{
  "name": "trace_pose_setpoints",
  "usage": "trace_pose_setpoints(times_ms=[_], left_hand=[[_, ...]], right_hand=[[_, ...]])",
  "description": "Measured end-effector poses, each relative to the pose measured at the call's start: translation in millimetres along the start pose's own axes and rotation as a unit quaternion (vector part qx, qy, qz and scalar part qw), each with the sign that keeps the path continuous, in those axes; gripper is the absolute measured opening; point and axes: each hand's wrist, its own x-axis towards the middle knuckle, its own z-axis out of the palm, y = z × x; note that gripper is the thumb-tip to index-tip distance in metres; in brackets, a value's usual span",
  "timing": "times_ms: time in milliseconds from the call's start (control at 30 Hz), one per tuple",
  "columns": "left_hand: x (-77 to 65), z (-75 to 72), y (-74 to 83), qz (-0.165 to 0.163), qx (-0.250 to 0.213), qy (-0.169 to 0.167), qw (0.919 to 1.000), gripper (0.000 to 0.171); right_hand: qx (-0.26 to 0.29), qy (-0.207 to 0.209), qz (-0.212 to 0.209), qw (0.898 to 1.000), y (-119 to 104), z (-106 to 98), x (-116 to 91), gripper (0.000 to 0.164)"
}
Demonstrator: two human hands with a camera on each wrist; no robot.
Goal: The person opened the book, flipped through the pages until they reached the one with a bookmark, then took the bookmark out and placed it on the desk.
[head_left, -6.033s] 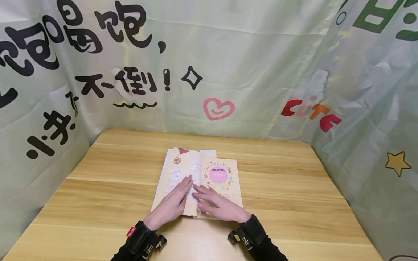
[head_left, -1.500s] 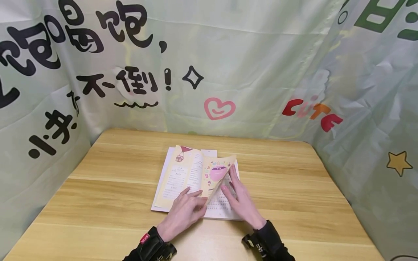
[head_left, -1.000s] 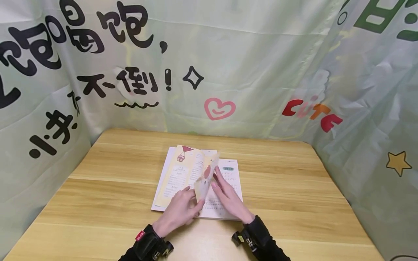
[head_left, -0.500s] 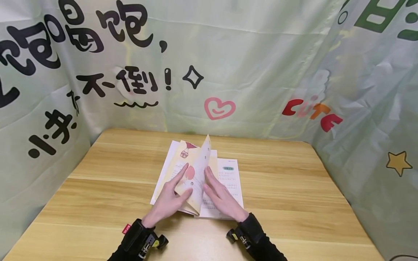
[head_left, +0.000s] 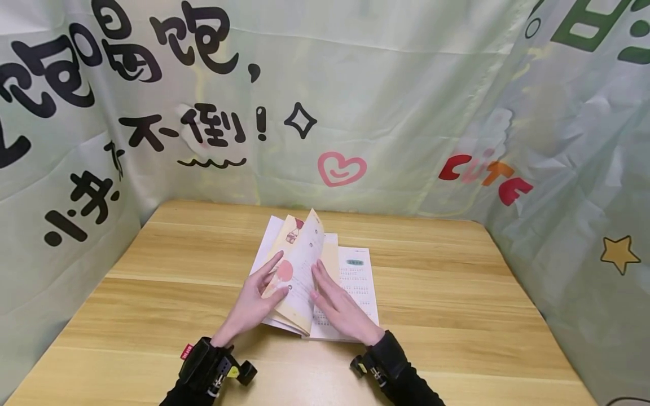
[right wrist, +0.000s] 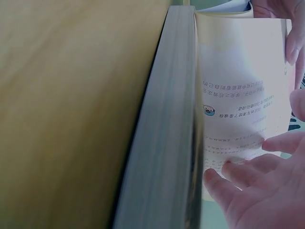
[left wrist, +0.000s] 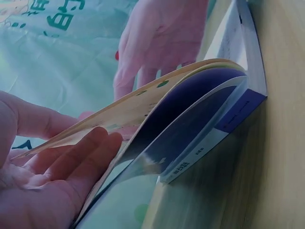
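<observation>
An open book (head_left: 355,287) lies on the table, its left part raised and tilted. My left hand (head_left: 252,301) grips the lifted left pages, thumb on a cream page (head_left: 304,248) with a pink circle and fingers behind it. In the left wrist view, the left hand's fingers (left wrist: 86,162) lie under that page, and the dark inside of the cover (left wrist: 205,98) arches beside them. My right hand (head_left: 345,310) touches the same page near the spine with nearly straight fingers. The right wrist view shows these fingertips (right wrist: 228,171) against the printed page.
The wooden table (head_left: 442,310) spreads around the book. A pale printed curtain (head_left: 396,101) hangs behind and along both sides. A dark cable (head_left: 627,399) shows at the lower right corner.
The decorated page on the right has been turned over to the left, uncovering a white printed page. My left hand has moved left and taken hold of the left pages, lifting them with the cover.
</observation>
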Motion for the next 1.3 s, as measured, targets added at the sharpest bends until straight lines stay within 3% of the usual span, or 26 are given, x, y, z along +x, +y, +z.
trace_pose_setpoints(times_ms=[100, 567, 700, 833, 933, 1167, 1300], left_hand=[[1.2, -3.9, -0.8, -0.001, 0.006, 0.010, 0.9999, 0.074], [2.5, -17.3, -3.1, -0.003, 0.125, 0.036, 0.9915, 0.076], [1.4, -18.3, -1.8, -0.003, 0.186, 0.042, 0.9815, 0.079], [0.1, -18.3, -2.7, 0.007, 0.275, 0.052, 0.9601, 0.079], [-0.6, -18.2, -5.1, 0.011, 0.315, 0.047, 0.9478, 0.078], [-2.3, -19.1, -10.0, -0.012, 0.332, 0.010, 0.9431, 0.075], [-3.4, -19.5, -12.2, -0.019, 0.353, -0.005, 0.9355, 0.070]], right_hand=[[-0.013, -0.013, 0.001, 1.000, -0.6, -0.2, -0.3, 0.058], [-0.044, -0.073, -0.005, 0.996, 3.7, 0.1, -2.1, 0.060], [-0.043, -0.091, -0.003, 0.995, 4.5, -0.4, -2.8, 0.059], [-0.039, -0.102, -0.007, 0.994, 5.5, -1.1, -2.9, 0.058], [-0.037, -0.107, -0.013, 0.993, 7.1, -1.4, -2.8, 0.057], [-0.033, -0.118, -0.012, 0.992, 9.5, -1.4, -2.7, 0.057], [-0.025, -0.124, -0.010, 0.992, 10.3, -1.5, -3.0, 0.056]])
